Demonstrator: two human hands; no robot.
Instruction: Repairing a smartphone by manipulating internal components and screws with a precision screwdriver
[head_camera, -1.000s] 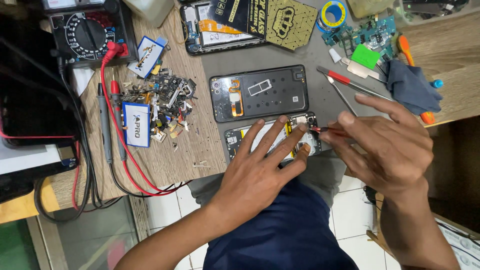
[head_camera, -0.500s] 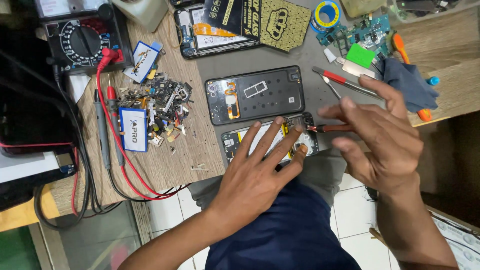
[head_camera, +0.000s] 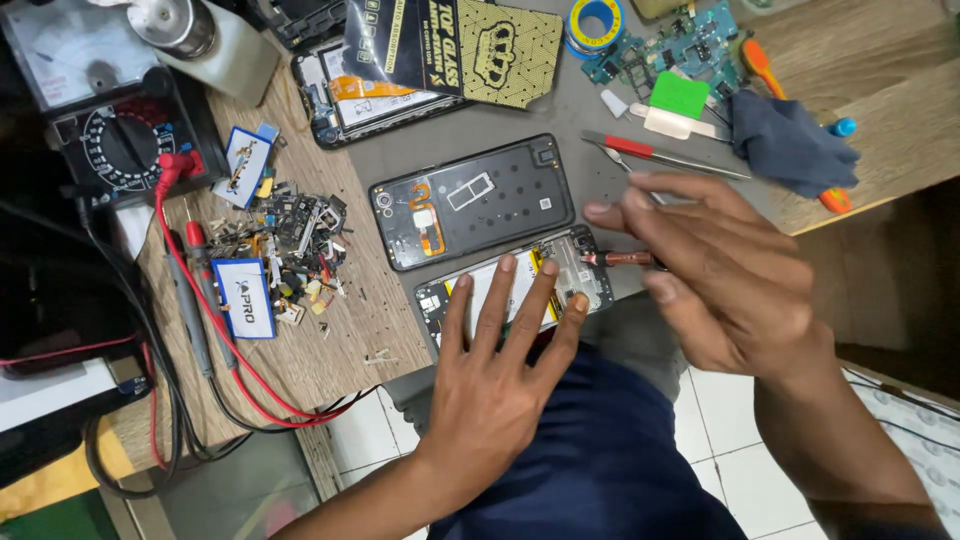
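1. Since the earlier frames both hands sit a little lower and further right in view; the left hand stays flat on the opened phone, and the right hand's fingers are now fanned wider.
2. Far left: analog multimeter (head_camera: 110, 140), its red probe lead (head_camera: 215, 330) trailing across the wooden bench (head_camera: 330, 350).
3. Just right of that: pile of small scrap parts (head_camera: 295, 245).
4. Centre: black back cover (head_camera: 470, 200), inner side up, on the grey mat (head_camera: 560, 110).
5. Just below it: opened phone (head_camera: 520, 285) at the bench edge, tilted.
6. Left hand (head_camera: 495, 385): fingers spread, pressed flat on the phone.
7. Right hand (head_camera: 720, 270): fingers splayed, thumb and a finger pinching a red-handled screwdriver (head_camera: 620, 258), tip at the phone's upper right corner.
8. Far right: blue cloth (head_camera: 790, 140).
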